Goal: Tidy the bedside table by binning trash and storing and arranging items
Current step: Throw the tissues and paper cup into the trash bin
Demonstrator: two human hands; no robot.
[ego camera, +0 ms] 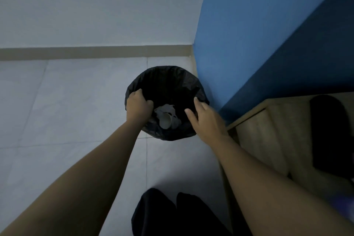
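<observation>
A round bin lined with a black bag (pixel 168 76) stands on the tiled floor below me, close to a blue wall. Inside it lie crumpled white paper (pixel 165 109) and a paper cup (pixel 165 121) on its side. My left hand (pixel 137 106) is curled over the bin's left rim, gripping the bag's edge. My right hand (pixel 206 120) hovers over the right rim with fingers spread and nothing in it. The wooden bedside table (pixel 272 132) shows at the right, with a dark object (pixel 329 132) on it.
Pale floor tiles (pixel 72 113) spread to the left and front of the bin. A white wall with a beige skirting (pixel 92 52) runs behind. The blue wall (pixel 258 34) rises at the right. My dark-clad legs (pixel 182 214) are at the bottom.
</observation>
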